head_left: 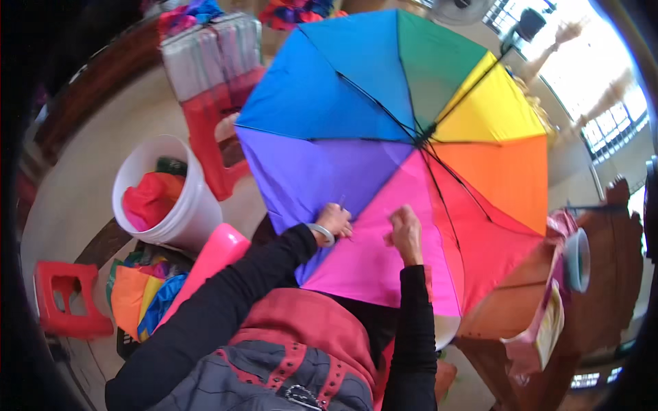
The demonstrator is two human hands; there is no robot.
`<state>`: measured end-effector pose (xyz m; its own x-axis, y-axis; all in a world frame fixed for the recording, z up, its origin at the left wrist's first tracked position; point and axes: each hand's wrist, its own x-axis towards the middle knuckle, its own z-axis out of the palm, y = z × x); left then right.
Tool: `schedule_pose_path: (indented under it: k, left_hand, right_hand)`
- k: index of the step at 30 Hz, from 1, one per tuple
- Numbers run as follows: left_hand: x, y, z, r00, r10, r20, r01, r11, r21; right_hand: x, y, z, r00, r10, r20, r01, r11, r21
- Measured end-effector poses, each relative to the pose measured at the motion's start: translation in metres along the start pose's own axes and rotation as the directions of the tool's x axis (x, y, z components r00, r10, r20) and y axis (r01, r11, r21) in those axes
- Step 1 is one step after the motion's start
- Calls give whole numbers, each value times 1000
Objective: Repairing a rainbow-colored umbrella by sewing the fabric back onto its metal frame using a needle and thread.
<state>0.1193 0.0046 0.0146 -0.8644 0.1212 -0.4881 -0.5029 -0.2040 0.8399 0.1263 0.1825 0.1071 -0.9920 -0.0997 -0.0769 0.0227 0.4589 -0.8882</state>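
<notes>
A rainbow-coloured umbrella (329, 168) is spread open before me, its inner side with black ribs and shaft facing me. At the border of its purple and pink panels, my left hand (334, 222) is closed on a thin umbrella rib, and short bits of it show above and below the fingers. A bracelet circles that wrist. My right hand (406, 229) is closed over the pink panel, to the right of the left hand. Its fingers are curled together, and whatever they may hold is too small or blurred to make out. The shaft's dark handle (530, 25) points to the upper right.
A white bucket (195, 216) with colourful cloth stands at the left. Below it are a heap of multicoloured folded fabric (130, 294) and a red stool (72, 298). Behind stands a red chair (205, 130) with a clear cover. A wooden table (596, 274) is at the right.
</notes>
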Motion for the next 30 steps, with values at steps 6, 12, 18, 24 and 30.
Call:
schedule_pose_path:
  k: [6, 12, 18, 24, 30]
  left_hand:
    - [-12, 9, 21, 989, 86, -122, -61, 979, 194]
    - [-30, 19, 30, 996, 78, -33, -66, 958, 278]
    - [-28, 16, 23, 987, 163, -10, -140, 874, 466]
    - [-26, 22, 16, 952, 304, -16, -234, 763, 602]
    - [-12, 10, 7, 829, 550, 101, -388, 436, 812]
  right_hand:
    - [-56, -60, -65, 970, -71, -233, 210, 726, 654]
    - [-127, -87, -139, 848, -289, -444, 521, 605, 601]
    - [-135, -88, -123, 830, -212, -516, 490, 719, 492]
    - [-132, -93, -128, 791, -237, -564, 518, 751, 410]
    - [-94, -103, -155, 792, -324, -518, 539, 769, 343]
